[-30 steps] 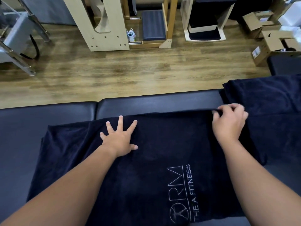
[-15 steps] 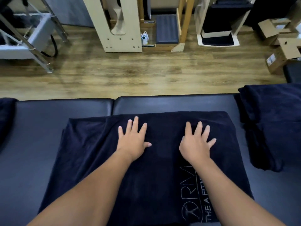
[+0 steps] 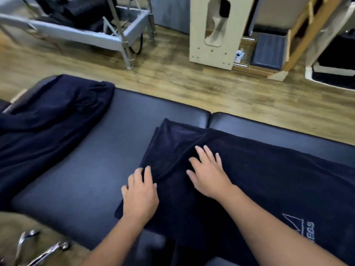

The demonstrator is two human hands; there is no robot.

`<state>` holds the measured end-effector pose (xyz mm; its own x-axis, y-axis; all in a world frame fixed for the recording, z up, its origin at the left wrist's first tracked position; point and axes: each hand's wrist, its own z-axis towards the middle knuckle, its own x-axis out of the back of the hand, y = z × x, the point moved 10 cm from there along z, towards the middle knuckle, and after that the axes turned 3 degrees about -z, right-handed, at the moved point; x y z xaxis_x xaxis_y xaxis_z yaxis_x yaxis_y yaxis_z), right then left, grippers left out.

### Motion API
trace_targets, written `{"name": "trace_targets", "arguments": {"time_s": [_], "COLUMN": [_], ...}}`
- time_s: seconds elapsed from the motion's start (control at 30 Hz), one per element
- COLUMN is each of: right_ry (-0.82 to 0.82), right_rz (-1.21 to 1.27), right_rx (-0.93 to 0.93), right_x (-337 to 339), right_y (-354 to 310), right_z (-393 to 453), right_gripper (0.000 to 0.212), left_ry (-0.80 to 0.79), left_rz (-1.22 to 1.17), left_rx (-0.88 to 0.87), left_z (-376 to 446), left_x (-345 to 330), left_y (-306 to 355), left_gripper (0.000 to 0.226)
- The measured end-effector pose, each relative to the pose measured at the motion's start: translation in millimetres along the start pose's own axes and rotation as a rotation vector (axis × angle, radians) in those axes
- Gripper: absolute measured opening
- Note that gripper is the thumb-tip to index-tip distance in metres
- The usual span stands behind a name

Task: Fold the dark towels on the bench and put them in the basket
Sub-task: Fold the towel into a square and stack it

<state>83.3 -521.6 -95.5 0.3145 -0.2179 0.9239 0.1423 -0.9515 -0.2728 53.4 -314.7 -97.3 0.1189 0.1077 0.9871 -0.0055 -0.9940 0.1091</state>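
The bench carries two dark towels: one bunched towel at its left end, one flat towel right of centre. The right hand rests flat on the flat towel, fingers spread. The left hand rests at that towel's left edge, fingers loosely open, gripping nothing.

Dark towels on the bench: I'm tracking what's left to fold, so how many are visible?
2: one dark navy towel lies flat under both hands; another is bunched at the bench's left end. More may sit out of view.

Navy towel spread, second bunched on bench
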Motion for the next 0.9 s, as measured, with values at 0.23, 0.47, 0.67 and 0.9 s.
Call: {"name": "trace_targets", "arguments": {"time_s": [0.23,0.47,0.67,0.9], "right_ry": [0.133,0.045,0.317,0.377], "right_rz": [-0.051,0.031,0.291,0.482], "right_rx": [-0.207,-0.445,-0.315,-0.150], "right_x": [40.0,30.7,55.1,88.9], "right_y": [-30.7,-17.1,-36.7,-70.1], "right_z": [101.6,146.1,148.2,147.0], "right_gripper": [0.039,0.024,0.015,0.011], "left_ry": [-0.099,-0.104,-0.275,-0.396], "left_rz": [-0.116,-0.825,-0.990,-1.499], "left_rx": [0.343,0.431,0.345,0.264], "left_z": [-32.7,-40.8,-43.3,-67.9], "left_x": [3.3,-7.3,-25.0,-15.8], "left_y": [-71.2,-105.4,-114.9,-115.4], "left_gripper": [0.038,0.019,0.028,0.032]}}
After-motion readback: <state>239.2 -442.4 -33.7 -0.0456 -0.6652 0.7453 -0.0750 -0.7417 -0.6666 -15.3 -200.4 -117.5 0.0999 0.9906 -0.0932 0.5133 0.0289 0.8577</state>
